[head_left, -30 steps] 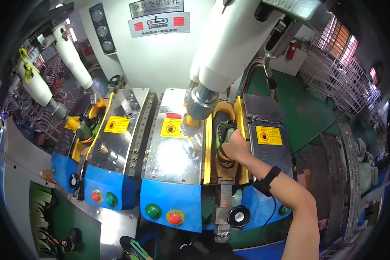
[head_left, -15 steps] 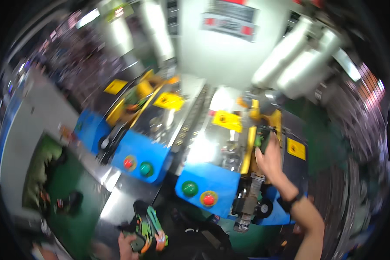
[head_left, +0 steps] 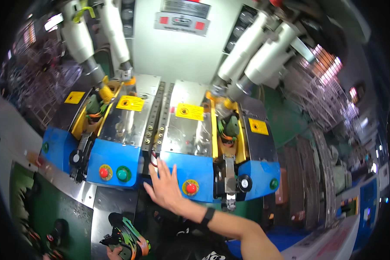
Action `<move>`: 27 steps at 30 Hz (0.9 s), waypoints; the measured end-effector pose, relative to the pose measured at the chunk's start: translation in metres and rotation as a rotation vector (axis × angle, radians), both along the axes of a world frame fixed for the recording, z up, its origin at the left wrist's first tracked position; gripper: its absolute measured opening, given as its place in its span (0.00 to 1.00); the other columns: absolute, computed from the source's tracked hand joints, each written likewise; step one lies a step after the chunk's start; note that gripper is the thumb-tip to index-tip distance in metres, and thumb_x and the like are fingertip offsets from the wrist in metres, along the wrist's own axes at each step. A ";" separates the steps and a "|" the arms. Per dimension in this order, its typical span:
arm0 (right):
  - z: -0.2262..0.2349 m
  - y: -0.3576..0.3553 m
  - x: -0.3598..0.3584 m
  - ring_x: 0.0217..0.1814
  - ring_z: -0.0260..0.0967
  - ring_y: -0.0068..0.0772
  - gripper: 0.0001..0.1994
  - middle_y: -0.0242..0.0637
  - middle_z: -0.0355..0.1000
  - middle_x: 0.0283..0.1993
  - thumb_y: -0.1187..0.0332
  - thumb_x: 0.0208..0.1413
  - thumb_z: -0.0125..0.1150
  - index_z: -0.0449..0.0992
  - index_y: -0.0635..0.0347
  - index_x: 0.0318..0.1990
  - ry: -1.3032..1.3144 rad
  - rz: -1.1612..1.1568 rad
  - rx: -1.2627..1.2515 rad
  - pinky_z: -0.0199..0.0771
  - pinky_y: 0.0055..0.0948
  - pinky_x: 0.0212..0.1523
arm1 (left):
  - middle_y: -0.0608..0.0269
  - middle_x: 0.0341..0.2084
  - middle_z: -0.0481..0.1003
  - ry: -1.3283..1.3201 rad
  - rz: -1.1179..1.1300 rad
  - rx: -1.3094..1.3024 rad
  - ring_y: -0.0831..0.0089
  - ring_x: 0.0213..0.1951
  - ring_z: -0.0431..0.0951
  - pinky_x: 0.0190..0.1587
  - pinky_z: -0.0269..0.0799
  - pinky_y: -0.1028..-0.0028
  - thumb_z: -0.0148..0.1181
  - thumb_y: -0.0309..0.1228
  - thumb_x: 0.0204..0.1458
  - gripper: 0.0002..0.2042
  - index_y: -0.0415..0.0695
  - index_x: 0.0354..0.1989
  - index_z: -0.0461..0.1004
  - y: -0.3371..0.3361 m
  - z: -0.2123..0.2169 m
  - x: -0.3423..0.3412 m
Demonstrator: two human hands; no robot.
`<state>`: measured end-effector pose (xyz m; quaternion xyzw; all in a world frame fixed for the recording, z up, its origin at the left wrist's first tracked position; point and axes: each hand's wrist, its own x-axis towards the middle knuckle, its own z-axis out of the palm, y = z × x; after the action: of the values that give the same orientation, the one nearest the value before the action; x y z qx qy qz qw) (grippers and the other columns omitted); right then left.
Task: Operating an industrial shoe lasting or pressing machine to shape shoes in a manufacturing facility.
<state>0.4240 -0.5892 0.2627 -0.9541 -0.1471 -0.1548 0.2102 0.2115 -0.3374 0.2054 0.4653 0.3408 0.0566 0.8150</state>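
With its fingers spread, my right hand (head_left: 165, 187) lies over the left end of the right station's blue panel (head_left: 199, 169), where it hides part of the panel. Next to it on the same panel is a red button (head_left: 190, 187). My left hand (head_left: 115, 252), low in the view and partly cut off, grips a black, green and orange shoe (head_left: 132, 238). A similar shoe (head_left: 230, 129) sits between the yellow side plates of the right station, under its white cylinders. Another shoe (head_left: 94, 108) sits between the left station's yellow plates.
On the left station's blue panel are a red button (head_left: 104, 172) and a green button (head_left: 123, 174). White cylinders (head_left: 238, 47) slant down to both stations. A metal ledge (head_left: 112, 201) runs in front. Racks (head_left: 307, 173) stand at the right.
My right hand has left the shoe in the right station and moved left to the blue panel, its fingers now spread. The view has turned right. My left hand still holds its shoe.
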 end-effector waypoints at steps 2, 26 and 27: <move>-0.002 0.015 -0.036 0.67 0.55 0.55 0.25 0.53 0.56 0.65 0.62 0.54 0.60 0.65 0.64 0.57 -0.001 0.220 0.190 0.50 0.62 0.64 | 0.54 0.40 0.74 0.018 0.067 0.003 0.60 0.40 0.78 0.45 0.77 0.66 0.48 0.17 0.37 0.25 0.34 0.51 0.66 -0.005 0.002 -0.011; -0.088 0.373 -0.138 0.45 0.77 0.36 0.13 0.47 0.77 0.41 0.70 0.54 0.62 0.75 0.68 0.45 0.944 0.880 0.344 0.75 0.30 0.46 | 0.48 0.46 0.73 0.481 0.463 0.794 0.52 0.48 0.73 0.53 0.66 0.61 0.59 0.29 0.49 0.20 0.37 0.50 0.68 0.212 -0.178 -0.165; -0.093 0.411 -0.133 0.48 0.76 0.39 0.16 0.49 0.76 0.44 0.67 0.53 0.63 0.74 0.68 0.47 0.962 0.982 0.382 0.75 0.33 0.49 | 0.48 0.43 0.73 0.593 0.527 1.069 0.51 0.45 0.73 0.51 0.67 0.59 0.57 0.27 0.47 0.18 0.37 0.48 0.69 0.239 -0.186 -0.180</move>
<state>0.2909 -0.1778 0.1697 -0.6867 -0.4211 0.3727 0.4606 0.0319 -0.0983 0.0193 0.7023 0.5780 0.2846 0.3028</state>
